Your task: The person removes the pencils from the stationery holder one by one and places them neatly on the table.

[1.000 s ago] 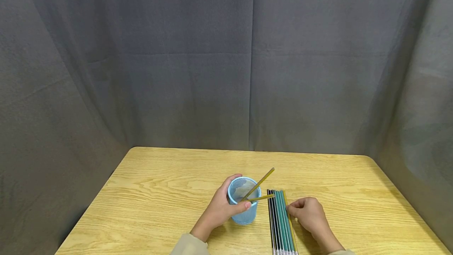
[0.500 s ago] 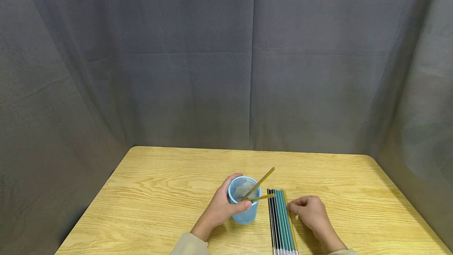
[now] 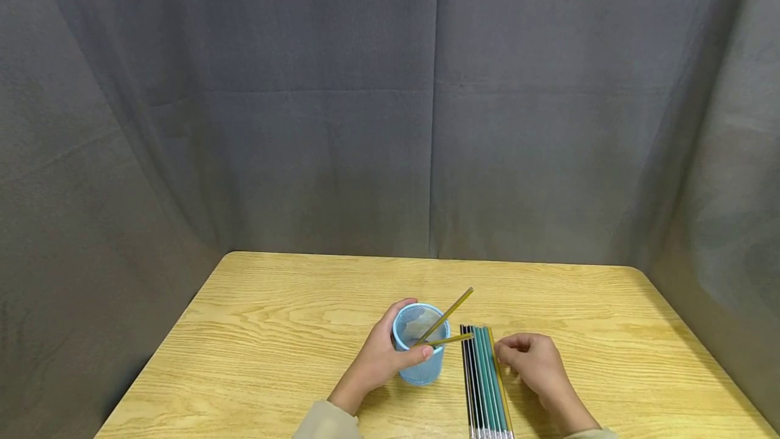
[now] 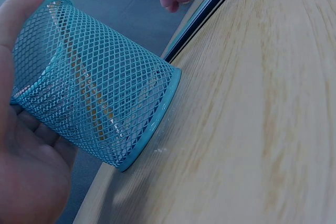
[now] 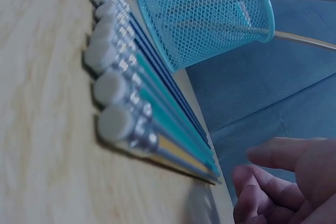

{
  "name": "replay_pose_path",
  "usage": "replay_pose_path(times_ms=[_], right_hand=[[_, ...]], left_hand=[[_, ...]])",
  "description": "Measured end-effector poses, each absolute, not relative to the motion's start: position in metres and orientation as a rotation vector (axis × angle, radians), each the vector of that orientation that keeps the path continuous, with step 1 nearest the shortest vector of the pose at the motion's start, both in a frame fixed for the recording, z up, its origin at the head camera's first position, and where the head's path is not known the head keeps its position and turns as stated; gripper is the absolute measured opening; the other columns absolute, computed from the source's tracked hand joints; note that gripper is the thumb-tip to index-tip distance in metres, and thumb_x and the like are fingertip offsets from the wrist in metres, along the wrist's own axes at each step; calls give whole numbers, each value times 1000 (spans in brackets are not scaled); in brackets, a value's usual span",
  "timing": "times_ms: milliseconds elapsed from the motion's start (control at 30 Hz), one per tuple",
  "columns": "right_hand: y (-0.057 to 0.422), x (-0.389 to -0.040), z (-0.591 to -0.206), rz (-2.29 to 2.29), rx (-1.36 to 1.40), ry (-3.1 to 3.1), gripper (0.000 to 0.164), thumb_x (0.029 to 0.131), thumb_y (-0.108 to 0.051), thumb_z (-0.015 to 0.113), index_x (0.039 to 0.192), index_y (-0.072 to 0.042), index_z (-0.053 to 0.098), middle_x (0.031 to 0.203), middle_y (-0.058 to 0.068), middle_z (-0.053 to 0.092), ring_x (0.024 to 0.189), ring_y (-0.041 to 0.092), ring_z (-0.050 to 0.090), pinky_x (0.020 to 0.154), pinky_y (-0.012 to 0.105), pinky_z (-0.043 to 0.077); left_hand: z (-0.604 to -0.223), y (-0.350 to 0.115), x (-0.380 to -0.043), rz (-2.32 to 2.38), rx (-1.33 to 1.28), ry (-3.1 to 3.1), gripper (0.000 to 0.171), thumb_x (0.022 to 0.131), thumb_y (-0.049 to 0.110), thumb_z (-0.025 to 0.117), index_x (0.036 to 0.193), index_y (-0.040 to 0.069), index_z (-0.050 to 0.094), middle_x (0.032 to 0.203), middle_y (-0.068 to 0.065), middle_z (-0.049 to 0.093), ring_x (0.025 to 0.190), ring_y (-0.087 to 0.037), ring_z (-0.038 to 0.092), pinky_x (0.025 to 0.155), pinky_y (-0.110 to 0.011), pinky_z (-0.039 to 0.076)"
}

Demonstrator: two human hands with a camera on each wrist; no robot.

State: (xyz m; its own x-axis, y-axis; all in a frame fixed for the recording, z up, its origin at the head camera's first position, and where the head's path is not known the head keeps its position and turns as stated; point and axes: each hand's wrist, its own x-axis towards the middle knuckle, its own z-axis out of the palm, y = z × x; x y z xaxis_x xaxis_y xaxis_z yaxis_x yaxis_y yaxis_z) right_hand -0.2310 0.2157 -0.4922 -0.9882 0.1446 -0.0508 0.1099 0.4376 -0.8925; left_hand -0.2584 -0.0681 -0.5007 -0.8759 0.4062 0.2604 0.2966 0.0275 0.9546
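Observation:
My left hand (image 3: 384,354) holds a light-blue mesh pencil cup (image 4: 100,82), its thumb over the near rim and its fingers round the far left side. Two yellow pencils (image 3: 449,311) lean inside the cup and stick out to the right. Right of it, several pencils lie side by side on the table: black ones (image 3: 470,378), green ones (image 3: 490,378) and a yellow pencil (image 3: 501,385) at the right end. White erasers (image 5: 115,121) cap their near ends. My right hand (image 3: 536,364) hovers just right of the yellow pencil, fingers loosely bent, with nothing visible between thumb and fingers.
The wooden table (image 3: 292,303) has rounded far corners. Grey curtains (image 3: 329,120) hang behind it and along both sides.
My right hand has shifted slightly toward the far side, and its fingertips have come a little away from the yellow pencil. The left hand, cup and pencils stay put.

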Motion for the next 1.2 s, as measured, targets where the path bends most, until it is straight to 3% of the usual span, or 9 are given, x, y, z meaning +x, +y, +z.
replay_pose_path(times_ms=[267,667,1200], right_hand=[[212,-229,-484,1635,-189,-2601,17,90,-12,71,99,1,73,90,6,68,82,18,59,68,28,50],[207,-224,-471,1694,-137,-2549,21,91,-16,72,104,0,73,92,6,69,83,20,61,70,31,51],[199,-222,-464,1781,-83,-2430,25,91,-18,74,108,0,72,100,7,70,88,14,62,78,25,49]], left_hand=[[-501,-68,-258,1999,754,2196,76,82,29,81,146,27,40,128,-12,57,116,-36,55,95,-53,45],[-502,-68,-259,1985,780,2210,76,82,30,80,147,27,39,127,-9,58,115,-35,56,94,-53,45],[-503,-68,-260,2001,799,2191,76,83,27,80,146,25,40,128,-11,58,114,-35,56,94,-53,46]])
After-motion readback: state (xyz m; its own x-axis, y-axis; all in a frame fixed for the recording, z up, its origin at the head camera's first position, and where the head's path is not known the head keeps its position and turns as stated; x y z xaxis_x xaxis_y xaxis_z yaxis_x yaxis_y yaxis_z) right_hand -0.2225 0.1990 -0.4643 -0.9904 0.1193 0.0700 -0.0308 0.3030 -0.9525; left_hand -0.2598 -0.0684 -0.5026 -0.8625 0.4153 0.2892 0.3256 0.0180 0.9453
